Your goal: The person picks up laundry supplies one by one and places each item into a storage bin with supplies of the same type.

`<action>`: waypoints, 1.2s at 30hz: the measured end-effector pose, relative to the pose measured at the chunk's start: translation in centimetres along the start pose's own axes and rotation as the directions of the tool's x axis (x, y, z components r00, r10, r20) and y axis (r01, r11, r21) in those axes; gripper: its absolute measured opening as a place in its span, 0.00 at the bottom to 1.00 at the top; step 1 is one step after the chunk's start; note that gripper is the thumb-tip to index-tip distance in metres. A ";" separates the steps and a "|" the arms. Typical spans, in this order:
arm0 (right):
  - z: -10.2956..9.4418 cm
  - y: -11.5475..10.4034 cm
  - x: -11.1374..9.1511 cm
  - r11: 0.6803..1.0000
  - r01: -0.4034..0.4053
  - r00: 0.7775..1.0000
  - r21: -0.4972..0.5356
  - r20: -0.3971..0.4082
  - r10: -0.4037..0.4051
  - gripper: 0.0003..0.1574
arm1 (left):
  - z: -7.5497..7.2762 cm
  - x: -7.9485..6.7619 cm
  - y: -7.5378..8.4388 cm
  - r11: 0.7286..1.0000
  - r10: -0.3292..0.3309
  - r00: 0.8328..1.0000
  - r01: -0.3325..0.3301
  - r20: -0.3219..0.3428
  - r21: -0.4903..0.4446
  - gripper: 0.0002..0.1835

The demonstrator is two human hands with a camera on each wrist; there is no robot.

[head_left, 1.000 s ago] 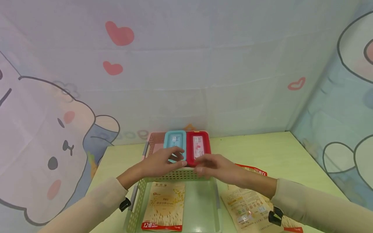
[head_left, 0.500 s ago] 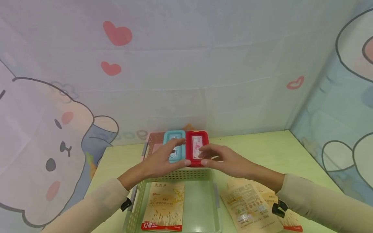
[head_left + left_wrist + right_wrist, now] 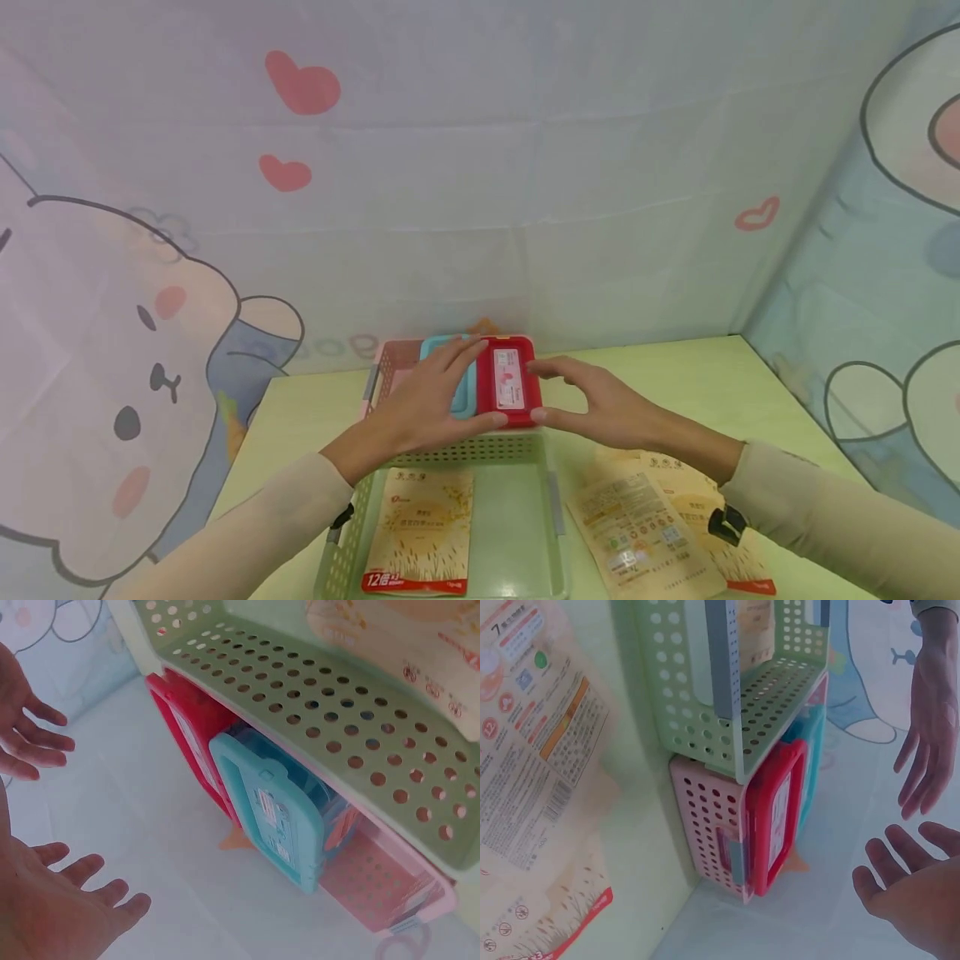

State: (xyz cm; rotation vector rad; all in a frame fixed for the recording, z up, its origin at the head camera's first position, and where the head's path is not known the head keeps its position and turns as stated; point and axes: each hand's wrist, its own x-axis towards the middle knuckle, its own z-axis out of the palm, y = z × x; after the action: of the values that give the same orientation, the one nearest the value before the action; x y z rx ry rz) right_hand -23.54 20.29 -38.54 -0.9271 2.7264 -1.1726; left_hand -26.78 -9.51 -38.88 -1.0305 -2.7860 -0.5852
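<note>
My left hand (image 3: 431, 400) hovers with spread fingers above a teal-lidded box (image 3: 465, 398), covering much of it in the head view. Next to that box lies a red-lidded box (image 3: 510, 379) with a pale label; both sit in a pink basket (image 3: 392, 360). By the red box's right edge, my right hand (image 3: 603, 404) has thumb and fingers parted, holding nothing. The left wrist view shows both hands apart from the red box (image 3: 176, 724) and teal box (image 3: 274, 810). A gap also separates my right hand (image 3: 915, 889) from the boxes in the right wrist view.
A green perforated basket (image 3: 517, 521) stands in front of the pink one, with a beige printed pouch (image 3: 420, 529) inside. More beige pouches (image 3: 645, 533) lie on the table (image 3: 660, 379) at the right. A cartoon-printed cloth (image 3: 600, 208) hangs behind.
Both hands have moved slightly forward. My right hand has shifted right, uncovering the red box, and its fingers have spread. My left fingers have opened out over the teal box.
</note>
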 end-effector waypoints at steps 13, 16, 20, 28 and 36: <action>-0.8 1.7 0.1 0.990 -0.049 0.998 -0.133 -0.033 0.045 0.53 | 1.1 2.8 0.0 0.999 0.028 0.999 -0.029 0.041 0.024 0.60; -1.0 2.1 -0.1 0.987 -0.040 0.999 -0.158 -0.038 0.035 0.53 | 1.3 3.0 -0.2 0.998 0.024 0.998 -0.027 0.052 0.054 0.60; -1.1 2.5 -0.4 0.986 -0.037 0.999 -0.164 -0.038 0.032 0.53 | 1.5 3.1 -0.3 0.998 0.015 0.998 -0.019 0.063 0.067 0.61; -0.9 3.0 -0.9 0.989 -0.041 0.999 -0.139 -0.015 0.040 0.53 | 2.1 2.9 0.0 0.999 -0.028 0.995 0.024 0.095 0.047 0.61; -0.7 4.0 -1.6 0.982 -0.056 0.998 -0.180 -0.014 0.055 0.53 | 4.1 2.4 0.8 0.996 -0.040 0.987 0.028 0.154 0.080 0.61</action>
State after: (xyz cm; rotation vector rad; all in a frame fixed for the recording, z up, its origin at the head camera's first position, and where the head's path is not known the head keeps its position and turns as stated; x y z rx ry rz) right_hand -24.45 23.80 -41.06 -0.8572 2.8841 -0.9353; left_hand -28.02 -5.88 -41.83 -1.0582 -2.9399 -0.4134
